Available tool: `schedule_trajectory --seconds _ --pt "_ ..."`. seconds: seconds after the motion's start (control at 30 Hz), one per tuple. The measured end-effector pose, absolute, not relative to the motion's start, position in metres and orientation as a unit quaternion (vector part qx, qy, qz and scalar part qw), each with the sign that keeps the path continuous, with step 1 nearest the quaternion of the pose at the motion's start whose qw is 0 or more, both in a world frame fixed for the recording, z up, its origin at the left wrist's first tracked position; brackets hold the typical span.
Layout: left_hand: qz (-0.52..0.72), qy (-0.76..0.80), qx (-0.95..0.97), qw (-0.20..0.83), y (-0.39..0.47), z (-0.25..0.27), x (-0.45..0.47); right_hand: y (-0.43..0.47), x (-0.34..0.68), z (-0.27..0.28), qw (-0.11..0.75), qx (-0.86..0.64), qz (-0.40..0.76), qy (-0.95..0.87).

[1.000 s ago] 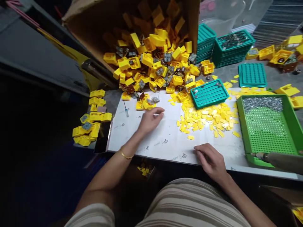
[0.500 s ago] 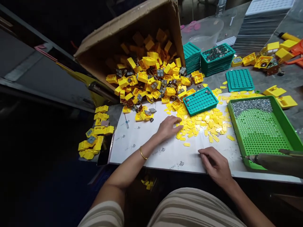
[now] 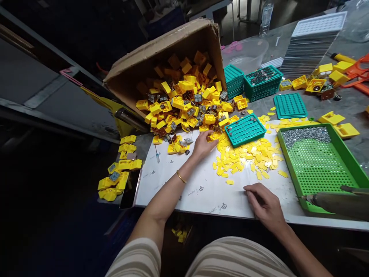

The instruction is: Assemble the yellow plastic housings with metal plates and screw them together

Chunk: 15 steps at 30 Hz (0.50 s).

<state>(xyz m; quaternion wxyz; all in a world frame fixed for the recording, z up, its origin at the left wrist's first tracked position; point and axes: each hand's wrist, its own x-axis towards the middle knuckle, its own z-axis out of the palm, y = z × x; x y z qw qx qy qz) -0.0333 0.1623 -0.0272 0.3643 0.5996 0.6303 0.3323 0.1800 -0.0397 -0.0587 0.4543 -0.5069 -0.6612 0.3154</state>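
My left hand (image 3: 204, 146) is at the front edge of the heap of yellow plastic cases (image 3: 184, 102), fingers apart around one yellow case (image 3: 215, 136). Whether it touches that case I cannot tell. Just right of it, many small flat yellow plastic pieces (image 3: 245, 157) lie scattered on the white board (image 3: 173, 192). My right hand (image 3: 266, 206) rests low over the board's front, its fingers curled and thumb against the index finger. What they hold, if anything, is hidden. A teal tray (image 3: 245, 130) with a few small round metal parts sits beyond the flat pieces.
A tipped cardboard box (image 3: 161, 42) spills the cases. On the right stands a green perforated tray (image 3: 323, 161) of small metal parts, a dark tool (image 3: 331, 201) across its front corner. Stacked teal trays (image 3: 262, 84) stand behind. A small screwdriver (image 3: 157, 157) lies left.
My left hand has moved away from the flat yellow pieces, forward to the yellow case at the heap's edge. My right hand stays curled in place. The whole view has shifted slightly.
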Motion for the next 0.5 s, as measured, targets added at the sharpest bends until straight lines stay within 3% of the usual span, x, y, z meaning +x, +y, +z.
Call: schedule_trajectory --seconds 0.23,0.5 --pt "0.374 0.56 0.432 0.6 0.14 0.004 -0.054 -0.036 0.177 -0.054 0.451 -0.513 0.371 -0.629" --pt "0.355 0.487 0.299 0.74 0.069 0.025 -0.051 0.012 0.14 -0.025 0.431 -0.432 0.739 -0.286"
